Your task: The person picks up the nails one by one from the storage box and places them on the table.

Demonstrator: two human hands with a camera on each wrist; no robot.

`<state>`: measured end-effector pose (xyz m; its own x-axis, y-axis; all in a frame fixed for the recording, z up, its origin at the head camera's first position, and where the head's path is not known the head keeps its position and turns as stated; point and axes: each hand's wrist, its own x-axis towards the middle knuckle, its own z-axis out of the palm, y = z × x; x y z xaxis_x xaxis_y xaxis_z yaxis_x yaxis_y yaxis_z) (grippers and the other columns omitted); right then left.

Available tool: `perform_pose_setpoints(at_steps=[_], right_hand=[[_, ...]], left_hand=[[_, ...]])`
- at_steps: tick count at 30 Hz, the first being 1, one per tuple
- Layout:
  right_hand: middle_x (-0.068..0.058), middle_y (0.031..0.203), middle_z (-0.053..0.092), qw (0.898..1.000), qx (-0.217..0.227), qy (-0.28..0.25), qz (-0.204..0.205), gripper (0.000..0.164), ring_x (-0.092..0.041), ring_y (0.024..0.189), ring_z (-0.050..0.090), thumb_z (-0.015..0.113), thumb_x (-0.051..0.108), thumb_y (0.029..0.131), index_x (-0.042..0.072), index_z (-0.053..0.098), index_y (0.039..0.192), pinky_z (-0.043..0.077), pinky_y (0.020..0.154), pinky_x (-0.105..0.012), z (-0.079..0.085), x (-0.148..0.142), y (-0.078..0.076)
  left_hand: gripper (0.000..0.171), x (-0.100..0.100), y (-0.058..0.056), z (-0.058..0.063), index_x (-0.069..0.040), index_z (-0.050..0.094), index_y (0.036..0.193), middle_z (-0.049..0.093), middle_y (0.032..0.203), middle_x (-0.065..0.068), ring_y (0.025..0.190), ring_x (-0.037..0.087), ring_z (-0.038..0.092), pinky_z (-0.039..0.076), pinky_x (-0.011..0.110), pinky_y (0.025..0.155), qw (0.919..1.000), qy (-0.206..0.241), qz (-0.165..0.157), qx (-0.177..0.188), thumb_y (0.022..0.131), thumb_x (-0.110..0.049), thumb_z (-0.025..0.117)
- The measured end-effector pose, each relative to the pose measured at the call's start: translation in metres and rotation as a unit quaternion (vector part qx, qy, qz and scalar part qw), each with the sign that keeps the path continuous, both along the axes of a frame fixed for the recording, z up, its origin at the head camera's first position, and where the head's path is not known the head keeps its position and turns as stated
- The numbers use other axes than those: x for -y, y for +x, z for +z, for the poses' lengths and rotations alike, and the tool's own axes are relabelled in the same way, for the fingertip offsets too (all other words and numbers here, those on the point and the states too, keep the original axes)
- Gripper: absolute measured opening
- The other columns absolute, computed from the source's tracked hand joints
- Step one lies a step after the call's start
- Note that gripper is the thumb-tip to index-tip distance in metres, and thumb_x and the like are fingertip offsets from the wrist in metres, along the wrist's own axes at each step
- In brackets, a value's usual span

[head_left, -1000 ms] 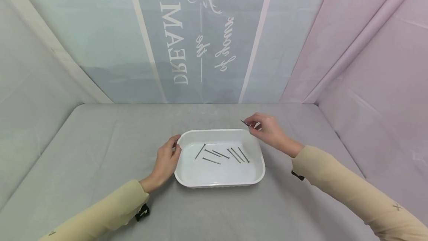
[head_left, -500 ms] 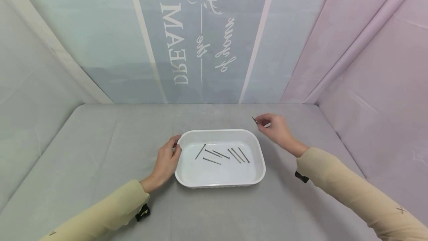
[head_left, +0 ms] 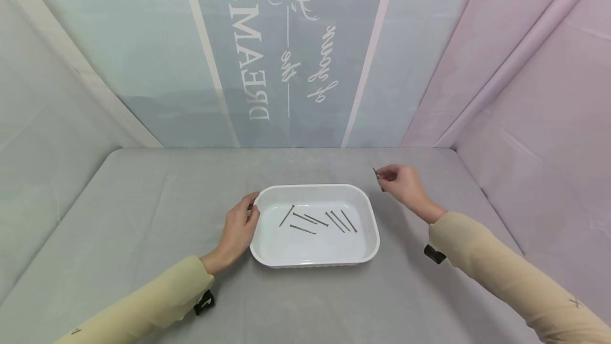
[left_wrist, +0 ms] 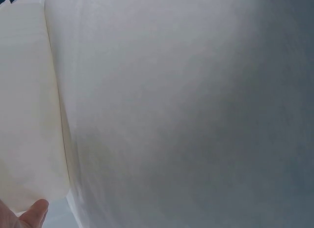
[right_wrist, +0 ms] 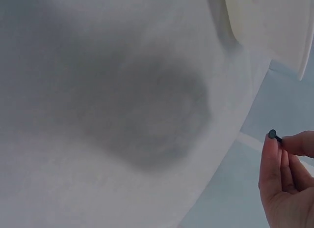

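Observation:
A white baking dish (head_left: 312,251) stands on the grey-covered table, with several loose nails (head_left: 303,229) scattered over its floor. My left hand (head_left: 236,230) grips the dish's left rim near the far corner. In the left wrist view, a fingertip (left_wrist: 35,212) shows beside the dish's outer wall (left_wrist: 29,110). Beyond the dish's far right corner, my right hand (head_left: 403,184) pinches a single nail (head_left: 375,173) in the air. The right wrist view shows that nail's head (right_wrist: 272,133) poking out between thumb and finger; most of its shank is hidden.
Grey cloth (head_left: 157,217) covers the table around the dish. A printed fabric backdrop (head_left: 296,68) rises at the back edge, and pale fabric walls (head_left: 539,121) close in both sides.
My right hand has moved right, away from the dish's far right corner, still pinching the nail, which now points more upright. The left hand, dish and nails inside it stay put.

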<state>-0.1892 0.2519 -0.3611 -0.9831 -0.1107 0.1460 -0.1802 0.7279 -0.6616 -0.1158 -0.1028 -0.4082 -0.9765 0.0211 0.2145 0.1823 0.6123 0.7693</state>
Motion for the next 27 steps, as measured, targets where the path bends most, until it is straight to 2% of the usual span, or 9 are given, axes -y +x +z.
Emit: perform_pose_setpoints(at_steps=[12, 21, 27], right_hand=[[-0.024, 0.091, 0.065, 0.996, 0.086, -0.014, -0.015, 0.025, -0.024, 0.073, 0.065, 0.057, 0.002, 0.083, -0.012, 0.061, 0.103, 0.053, 0.062, -0.031, -0.003, -0.01, 0.002], [-0.023, 0.09, 0.066, 0.991, 0.128, -0.014, -0.028, 0.028, -0.017, 0.067, 0.064, 0.055, 0.006, 0.085, -0.013, 0.061, 0.105, 0.05, 0.06, -0.025, -0.015, -0.014, 0.005], [-0.021, 0.088, 0.066, 0.987, 0.154, -0.003, -0.046, 0.027, -0.015, 0.066, 0.063, 0.056, 0.008, 0.085, -0.012, 0.061, 0.104, 0.051, 0.061, -0.028, -0.021, -0.014, 0.006]], left_hand=[[0.035, -0.001, -0.001, 0.0, 0.003, 0.049, 0.125, 0.059, 0.109, 0.019, 0.1, 0.029, 0.058, 0.05, 0.041, 0.078, 1.0, 0.001, 0.002, 0.006, 0.092, -0.006, 0.041], [0.035, 0.001, 0.0, -0.002, 0.004, 0.049, 0.125, 0.06, 0.108, 0.019, 0.1, 0.029, 0.058, 0.05, 0.041, 0.078, 1.0, 0.001, -0.003, -0.005, 0.091, -0.005, 0.041], [0.035, 0.004, 0.001, -0.004, 0.004, 0.049, 0.124, 0.06, 0.109, 0.019, 0.098, 0.029, 0.059, 0.05, 0.041, 0.077, 0.9998, -0.003, -0.008, -0.017, 0.091, -0.005, 0.042]])
